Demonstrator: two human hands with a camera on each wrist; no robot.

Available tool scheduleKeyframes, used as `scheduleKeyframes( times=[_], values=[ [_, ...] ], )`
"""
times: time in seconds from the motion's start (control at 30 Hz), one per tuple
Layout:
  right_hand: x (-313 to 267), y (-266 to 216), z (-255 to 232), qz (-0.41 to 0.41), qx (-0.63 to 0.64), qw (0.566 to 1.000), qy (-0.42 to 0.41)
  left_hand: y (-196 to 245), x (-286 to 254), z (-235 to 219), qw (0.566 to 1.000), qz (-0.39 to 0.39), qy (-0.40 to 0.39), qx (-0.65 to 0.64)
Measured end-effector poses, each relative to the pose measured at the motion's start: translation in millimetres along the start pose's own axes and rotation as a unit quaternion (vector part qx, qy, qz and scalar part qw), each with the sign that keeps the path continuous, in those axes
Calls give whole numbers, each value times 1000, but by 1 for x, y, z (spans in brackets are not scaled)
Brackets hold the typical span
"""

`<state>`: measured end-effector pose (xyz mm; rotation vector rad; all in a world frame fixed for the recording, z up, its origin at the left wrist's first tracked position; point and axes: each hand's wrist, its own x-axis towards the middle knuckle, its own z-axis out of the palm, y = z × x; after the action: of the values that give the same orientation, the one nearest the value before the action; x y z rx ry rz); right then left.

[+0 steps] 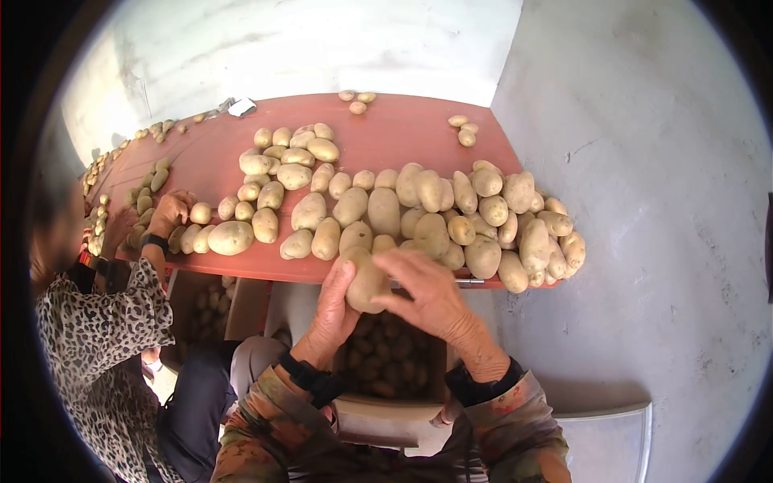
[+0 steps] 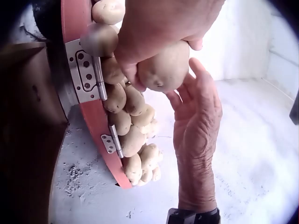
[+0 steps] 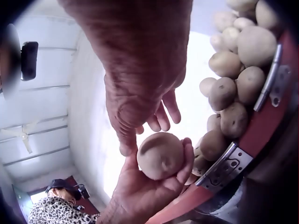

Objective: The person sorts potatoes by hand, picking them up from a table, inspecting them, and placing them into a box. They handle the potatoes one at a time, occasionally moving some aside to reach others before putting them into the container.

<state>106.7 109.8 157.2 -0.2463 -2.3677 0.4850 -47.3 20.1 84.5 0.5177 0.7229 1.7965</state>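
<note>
A large potato (image 1: 365, 279) is held at the table's near edge by my left hand (image 1: 332, 310), its thumb and fingers curled round it. My right hand (image 1: 432, 296) is beside the potato with its fingers spread and slightly bent, the fingertips close to or touching its right side. In the left wrist view the same potato (image 2: 164, 67) lies in the left hand (image 2: 163, 28), with the right hand (image 2: 198, 135) behind it. The right wrist view shows the potato (image 3: 160, 156) resting in the left palm (image 3: 145, 191), under the right hand (image 3: 145, 79).
Many potatoes (image 1: 483, 256) are heaped along the red table (image 1: 403, 129). Below its edge stands a box (image 1: 390, 409) of potatoes, with another box (image 1: 247, 310) to the left. A person in a spotted top (image 1: 109, 330) reaches among potatoes at the left. A grey wall (image 1: 644, 201) bounds the right.
</note>
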Motion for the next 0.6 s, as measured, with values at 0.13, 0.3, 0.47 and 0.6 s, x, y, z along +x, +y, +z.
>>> scheduleKeyframes(
  times=[0.13, 0.3, 0.47, 0.6],
  values=[
    [2, 34, -18, 84, -27, 981, 170, 8, -8, 11, 972, -87, 2, 217],
    [2, 59, -35, 139, -75, 952, 263, 6, -16, 17, 836, -170, -155, 499],
    [-3, 68, -37, 158, -124, 952, 230, -7, -15, 2, 660, -137, -157, 722],
    [-7, 71, -36, 181, -184, 948, 184, -15, -19, -6, 624, -108, -144, 760]
  ],
)
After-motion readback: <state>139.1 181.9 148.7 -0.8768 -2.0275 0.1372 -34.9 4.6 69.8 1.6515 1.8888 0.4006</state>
